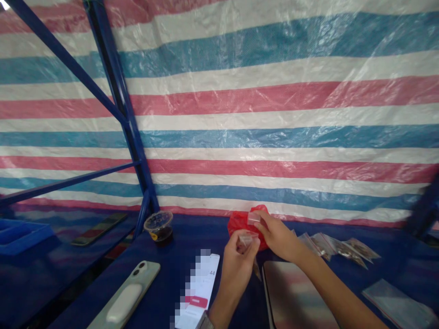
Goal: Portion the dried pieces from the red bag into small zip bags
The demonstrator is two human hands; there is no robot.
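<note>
My left hand (235, 262) is closed, thumb against fingers, on a small clear plastic bag (247, 238). Just above and to the right, my right hand (281, 235) pinches a small clear plastic piece (254, 218), perhaps another bag; its exact kind is too small to tell. Behind both hands lies a crumpled red plastic bag (236, 221), partly covered by them. To the right of my right hand, several small zip bags (322, 246) with brownish contents lie fanned out.
Under my right forearm lies a flat silver device (291, 292). A lit phone (199, 292), a pale phone (146, 274) and a clear cup (159, 227) with dark contents are to the left. Clear bags (398, 301) lie front right. Striped sheeting (274, 137) hangs behind.
</note>
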